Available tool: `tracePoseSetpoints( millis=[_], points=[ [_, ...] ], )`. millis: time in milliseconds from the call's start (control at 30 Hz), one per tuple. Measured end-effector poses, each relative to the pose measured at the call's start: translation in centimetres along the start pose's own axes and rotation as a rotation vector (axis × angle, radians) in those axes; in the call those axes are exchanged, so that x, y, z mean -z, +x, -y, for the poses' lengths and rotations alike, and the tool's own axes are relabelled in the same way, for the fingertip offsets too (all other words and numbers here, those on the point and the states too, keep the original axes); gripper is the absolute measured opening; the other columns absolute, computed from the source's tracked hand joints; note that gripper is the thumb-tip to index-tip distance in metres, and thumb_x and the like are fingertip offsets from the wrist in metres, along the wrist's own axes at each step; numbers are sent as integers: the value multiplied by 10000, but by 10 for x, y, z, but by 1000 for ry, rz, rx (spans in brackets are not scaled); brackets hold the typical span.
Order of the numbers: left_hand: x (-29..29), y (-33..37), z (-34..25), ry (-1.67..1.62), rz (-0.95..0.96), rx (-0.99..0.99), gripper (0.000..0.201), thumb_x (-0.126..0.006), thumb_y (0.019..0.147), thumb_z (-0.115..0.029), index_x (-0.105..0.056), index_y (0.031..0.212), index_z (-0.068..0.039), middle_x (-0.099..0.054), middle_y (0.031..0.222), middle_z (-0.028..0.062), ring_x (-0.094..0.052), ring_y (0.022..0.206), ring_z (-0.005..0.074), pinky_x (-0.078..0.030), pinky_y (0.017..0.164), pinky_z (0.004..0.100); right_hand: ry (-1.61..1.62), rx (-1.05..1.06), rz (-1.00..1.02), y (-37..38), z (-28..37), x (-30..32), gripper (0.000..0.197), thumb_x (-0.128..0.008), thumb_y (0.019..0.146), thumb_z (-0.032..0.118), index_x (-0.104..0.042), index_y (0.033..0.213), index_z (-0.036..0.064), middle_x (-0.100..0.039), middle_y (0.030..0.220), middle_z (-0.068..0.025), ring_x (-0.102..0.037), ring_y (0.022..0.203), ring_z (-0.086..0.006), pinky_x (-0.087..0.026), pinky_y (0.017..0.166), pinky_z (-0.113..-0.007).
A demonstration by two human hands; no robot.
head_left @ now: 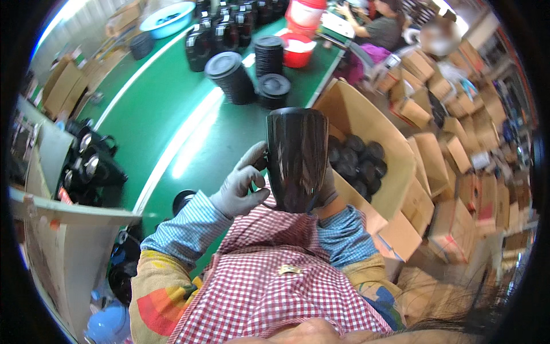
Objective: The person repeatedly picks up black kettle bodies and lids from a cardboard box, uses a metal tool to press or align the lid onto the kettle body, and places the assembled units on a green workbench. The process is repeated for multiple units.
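Note:
A tall, glossy black jug-like vessel [297, 160] is held upright in front of my chest, above the near part of the green work surface. My left hand [245, 182], in a grey glove, has its fingers curled at the vessel's left side, around a dark part that looks like a handle. My right hand [328, 188], also gloved, grips the vessel from the right and behind. Most of its fingers are hidden by the vessel. Beyond it stand stacks of round black lids or discs [230, 77].
On my right, an open cardboard box [395, 166] holds several dark round parts [358, 163]. Red buckets [298, 49] and many black vessels [215, 34] stand farther along the green table [146, 123]. More cartons crowd the right, where a person [381, 26] sits. Dark vessels [94, 163] lie left.

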State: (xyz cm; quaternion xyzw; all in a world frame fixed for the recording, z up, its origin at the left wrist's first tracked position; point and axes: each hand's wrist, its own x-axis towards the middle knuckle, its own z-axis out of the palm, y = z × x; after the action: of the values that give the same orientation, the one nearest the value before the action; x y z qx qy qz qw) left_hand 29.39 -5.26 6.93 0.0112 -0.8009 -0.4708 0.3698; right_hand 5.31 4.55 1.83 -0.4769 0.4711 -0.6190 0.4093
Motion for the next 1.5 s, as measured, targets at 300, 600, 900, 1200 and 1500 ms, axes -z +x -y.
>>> tracePoseSetpoints(
  millis=[300,600,900,1200,1500],
  points=[
    [-132,-37,8,-908,-83,861,582,-524,797,188,-495,1346,-4,-618,1267,63,-589,1206,176,-469,1052,315,381,12,-307,-126,28,57,626,-559,1041,131,-282,1598,62,-498,1505,-118,-547,1308,-216,-488,1063,-343],
    [-166,-37,-20,-796,-114,802,451,-492,764,223,-563,1151,1,-653,1156,58,-604,1118,161,-456,1009,298,277,87,-398,-175,30,66,625,-581,1028,125,-309,1579,9,-508,1494,-131,-527,1319,-207,-418,1119,-340],
    [-165,-38,-27,-653,-158,827,535,-490,753,216,-610,1240,27,-689,1213,93,-645,1100,165,-488,995,299,-17,-49,-742,-192,66,80,340,-531,1074,301,-527,1333,80,-634,1003,-27,-613,850,-124,-525,742,-278],
    [-175,-46,-15,-667,-142,709,681,-502,760,179,-493,1424,29,-651,1110,47,-628,1003,155,-501,941,291,354,-54,-994,-281,75,120,151,-573,1052,227,-624,1083,88,-617,753,14,-562,550,-74,-484,493,-202],
    [-168,-47,-14,-745,-156,805,580,-537,741,139,-582,1307,25,-668,1097,55,-629,960,156,-518,870,294,309,-78,-884,-278,76,94,258,-537,1052,147,-574,1289,51,-672,813,-34,-666,724,-145,-570,694,-303]
  ],
)
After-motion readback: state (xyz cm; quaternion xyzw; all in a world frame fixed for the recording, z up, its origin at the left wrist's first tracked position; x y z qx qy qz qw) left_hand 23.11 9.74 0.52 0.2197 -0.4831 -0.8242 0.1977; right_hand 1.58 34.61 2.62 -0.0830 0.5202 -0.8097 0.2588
